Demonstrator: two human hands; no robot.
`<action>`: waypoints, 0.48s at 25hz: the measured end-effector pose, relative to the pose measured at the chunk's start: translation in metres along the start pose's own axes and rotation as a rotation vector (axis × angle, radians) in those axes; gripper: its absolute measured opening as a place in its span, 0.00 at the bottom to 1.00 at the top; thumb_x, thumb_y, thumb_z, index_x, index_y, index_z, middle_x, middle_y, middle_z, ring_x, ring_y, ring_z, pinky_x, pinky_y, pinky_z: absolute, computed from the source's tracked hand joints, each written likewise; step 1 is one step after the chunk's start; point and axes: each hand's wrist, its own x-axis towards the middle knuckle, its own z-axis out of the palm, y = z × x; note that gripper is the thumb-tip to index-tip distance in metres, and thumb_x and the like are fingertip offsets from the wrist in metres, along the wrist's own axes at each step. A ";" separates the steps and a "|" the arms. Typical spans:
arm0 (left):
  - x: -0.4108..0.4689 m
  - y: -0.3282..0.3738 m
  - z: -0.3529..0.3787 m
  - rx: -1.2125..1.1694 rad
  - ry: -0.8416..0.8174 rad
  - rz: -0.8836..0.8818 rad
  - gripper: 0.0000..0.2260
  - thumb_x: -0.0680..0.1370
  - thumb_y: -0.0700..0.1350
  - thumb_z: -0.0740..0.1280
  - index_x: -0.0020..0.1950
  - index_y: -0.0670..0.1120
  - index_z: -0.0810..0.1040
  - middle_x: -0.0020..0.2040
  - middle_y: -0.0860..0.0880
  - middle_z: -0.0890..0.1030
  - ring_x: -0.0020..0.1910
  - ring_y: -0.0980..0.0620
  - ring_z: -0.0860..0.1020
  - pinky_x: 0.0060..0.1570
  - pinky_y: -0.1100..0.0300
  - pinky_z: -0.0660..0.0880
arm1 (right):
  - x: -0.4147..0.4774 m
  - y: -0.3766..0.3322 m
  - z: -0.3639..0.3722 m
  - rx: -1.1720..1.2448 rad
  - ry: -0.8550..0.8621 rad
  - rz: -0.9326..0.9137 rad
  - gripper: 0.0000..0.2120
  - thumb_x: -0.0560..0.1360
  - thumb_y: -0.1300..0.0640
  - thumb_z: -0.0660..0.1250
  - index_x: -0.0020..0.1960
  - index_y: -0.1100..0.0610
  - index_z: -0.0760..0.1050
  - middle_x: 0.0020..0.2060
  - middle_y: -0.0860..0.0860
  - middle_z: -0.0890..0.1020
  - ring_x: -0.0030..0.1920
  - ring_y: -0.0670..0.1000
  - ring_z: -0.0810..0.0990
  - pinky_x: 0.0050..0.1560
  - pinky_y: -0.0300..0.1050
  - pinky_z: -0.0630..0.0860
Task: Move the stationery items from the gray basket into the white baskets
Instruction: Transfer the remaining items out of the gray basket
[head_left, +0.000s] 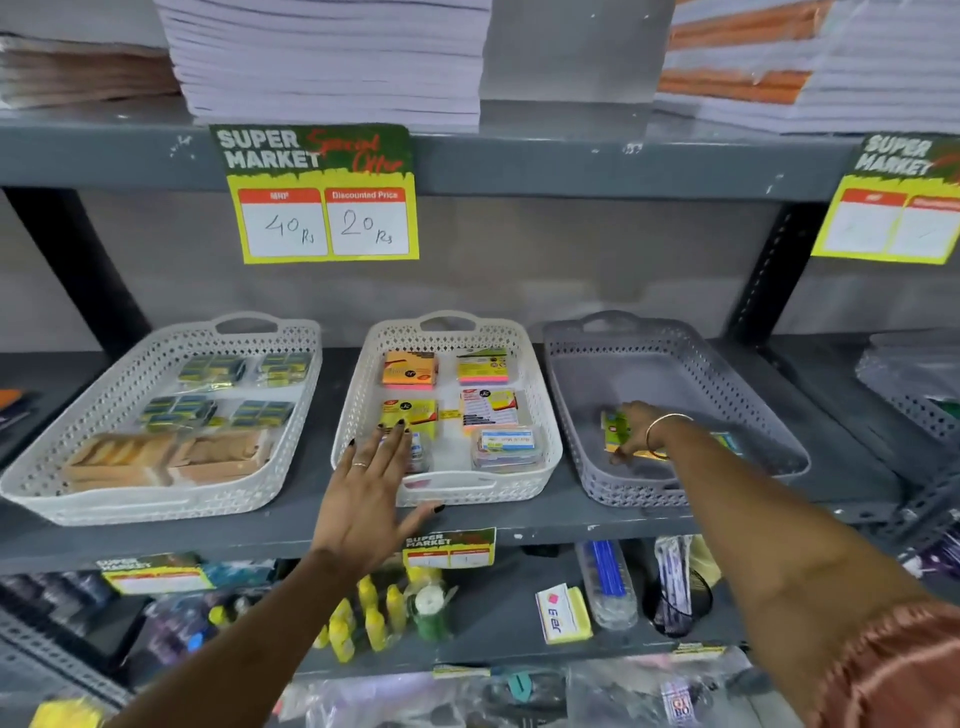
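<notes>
The gray basket (582, 364) stands at the right of the middle shelf. Inside it my right hand (636, 431) closes on a green and yellow packet (614, 432); a second packet (727, 441) shows just past my wrist. The middle white basket (524, 343) holds sticky-note pads, a small bottle and a clear box. My left hand (371, 483) hovers flat with spread fingers over its front left corner, holding nothing. The left white basket (104, 384) holds packs of small dark boxes and tan packets.
Paper stacks (332, 57) fill the shelf above, with a price tag (322, 208) hanging from its edge. The lower shelf carries yellow bottles (363, 613), a pen case (605, 582) and a sticky-note pack (563, 613). Another gray basket (914, 400) sits at far right.
</notes>
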 end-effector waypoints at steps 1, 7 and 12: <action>0.000 0.001 0.000 -0.003 -0.001 -0.006 0.40 0.75 0.68 0.37 0.70 0.40 0.66 0.69 0.44 0.69 0.68 0.44 0.67 0.69 0.47 0.60 | 0.002 -0.001 -0.001 -0.030 0.015 -0.008 0.37 0.64 0.48 0.77 0.68 0.60 0.68 0.65 0.59 0.75 0.63 0.58 0.75 0.62 0.46 0.72; -0.001 0.003 -0.002 0.008 -0.009 -0.025 0.42 0.74 0.69 0.35 0.70 0.41 0.65 0.70 0.44 0.68 0.70 0.45 0.66 0.67 0.45 0.62 | -0.001 -0.001 0.003 -0.032 0.067 0.044 0.35 0.67 0.41 0.71 0.66 0.62 0.71 0.64 0.60 0.72 0.63 0.59 0.74 0.62 0.48 0.73; 0.000 0.002 -0.001 -0.015 0.025 -0.002 0.43 0.72 0.70 0.33 0.73 0.42 0.59 0.73 0.44 0.63 0.73 0.45 0.59 0.70 0.47 0.55 | -0.010 -0.017 -0.011 0.099 0.144 0.053 0.35 0.67 0.36 0.65 0.64 0.61 0.73 0.64 0.63 0.71 0.65 0.61 0.70 0.66 0.49 0.68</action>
